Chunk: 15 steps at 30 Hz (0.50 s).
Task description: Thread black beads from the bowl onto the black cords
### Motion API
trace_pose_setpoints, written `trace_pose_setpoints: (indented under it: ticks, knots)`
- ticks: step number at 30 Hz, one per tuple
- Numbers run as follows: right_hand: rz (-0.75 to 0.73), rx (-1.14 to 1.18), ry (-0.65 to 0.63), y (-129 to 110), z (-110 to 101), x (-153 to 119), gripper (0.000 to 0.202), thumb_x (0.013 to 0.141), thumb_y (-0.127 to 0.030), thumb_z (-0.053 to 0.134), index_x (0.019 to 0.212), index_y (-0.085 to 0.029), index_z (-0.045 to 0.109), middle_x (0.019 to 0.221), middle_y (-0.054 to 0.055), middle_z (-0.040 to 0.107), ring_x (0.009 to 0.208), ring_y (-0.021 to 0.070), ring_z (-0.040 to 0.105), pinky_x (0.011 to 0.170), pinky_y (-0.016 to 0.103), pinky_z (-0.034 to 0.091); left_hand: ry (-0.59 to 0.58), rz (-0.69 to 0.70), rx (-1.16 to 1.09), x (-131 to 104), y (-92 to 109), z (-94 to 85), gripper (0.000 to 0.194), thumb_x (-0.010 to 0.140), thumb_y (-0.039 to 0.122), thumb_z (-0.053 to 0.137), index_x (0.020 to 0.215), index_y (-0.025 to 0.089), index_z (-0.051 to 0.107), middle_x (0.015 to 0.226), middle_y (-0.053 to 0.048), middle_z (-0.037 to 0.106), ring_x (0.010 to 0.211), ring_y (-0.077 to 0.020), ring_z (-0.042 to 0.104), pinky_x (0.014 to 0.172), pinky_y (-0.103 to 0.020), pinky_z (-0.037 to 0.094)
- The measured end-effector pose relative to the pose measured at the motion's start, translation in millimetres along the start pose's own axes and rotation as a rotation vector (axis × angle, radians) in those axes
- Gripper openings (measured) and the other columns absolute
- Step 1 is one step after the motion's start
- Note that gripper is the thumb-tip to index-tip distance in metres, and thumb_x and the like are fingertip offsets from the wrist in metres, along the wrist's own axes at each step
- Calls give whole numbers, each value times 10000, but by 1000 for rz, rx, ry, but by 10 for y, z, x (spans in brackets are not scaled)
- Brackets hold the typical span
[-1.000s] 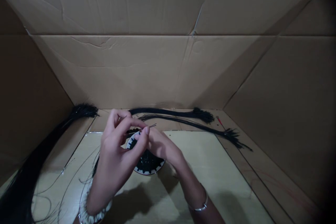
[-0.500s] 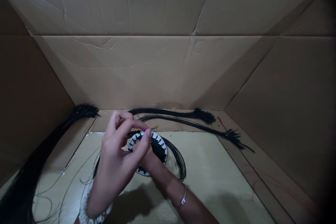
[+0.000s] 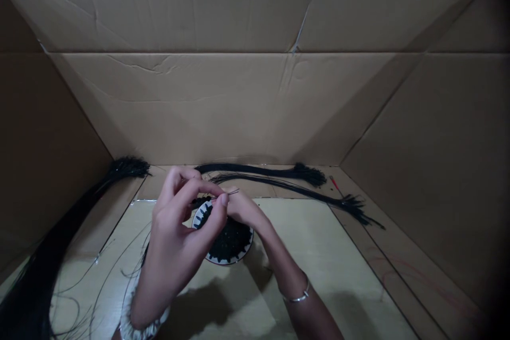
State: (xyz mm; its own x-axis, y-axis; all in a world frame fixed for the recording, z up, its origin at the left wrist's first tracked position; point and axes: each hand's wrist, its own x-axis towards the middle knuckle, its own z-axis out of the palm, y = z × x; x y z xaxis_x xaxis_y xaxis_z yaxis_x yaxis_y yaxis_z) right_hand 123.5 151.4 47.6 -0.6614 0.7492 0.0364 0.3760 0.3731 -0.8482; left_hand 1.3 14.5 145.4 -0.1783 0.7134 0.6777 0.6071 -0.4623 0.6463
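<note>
Over table (image 3: 338,255), R hand (image 3: 243,212) back at wire (image 3: 231,193) by L hand (image 3: 179,228)

A single head-worn view looks forward and down from close above into a cardboard enclosure (image 3: 239,111), its back wall filling the upper frame, the tabletop (image 3: 326,255) lying lower centre.

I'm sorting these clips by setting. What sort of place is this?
Probably a small handcraft workstation screened by cardboard walls. Bundles of black threads lie on the table, a small dish of black beads sits beneath the hands, and the left hand and right hand pinch a thin wire.
</note>
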Motion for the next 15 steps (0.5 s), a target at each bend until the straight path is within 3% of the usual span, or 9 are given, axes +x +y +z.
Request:
trace_pose_setpoints:
  ticks: [4, 8, 15]
  knots:
    - [-67, 421, 30, -146, -192, -101, 183, 846, -308, 709, 962, -166, 706, 866, 50, 770, 755, 160, 704, 717, 289, 550, -2, 5, 8, 11, 5, -3, 106, 890, 145, 666, 887, 247, 695, 926, -13, 486, 807, -134, 521, 607, -235, 461]
    - [-152, 941, 22, -328, -282, -255, 204, 730, -299, 848, 858, -194, 729, 734, -9, 745, 591, 93, 642, 594, 209, 514, -9, -6, 7, 18, -12, -10, 84, 897, 169, 670, 906, 248, 694, 928, -16, 489, 777, -137, 518, 581, -249, 444]
    - [-209, 1175, 100, -492, -279, -372, 212, 657, -270, 912, 756, -217, 733, 708, -25, 719, 562, 76, 602, 582, 186, 539, -35, -9, 0, 31, -50, 7, 88, 896, 157, 666, 904, 241, 690, 915, -13, 479, 783, -141, 508, 649, -264, 454]
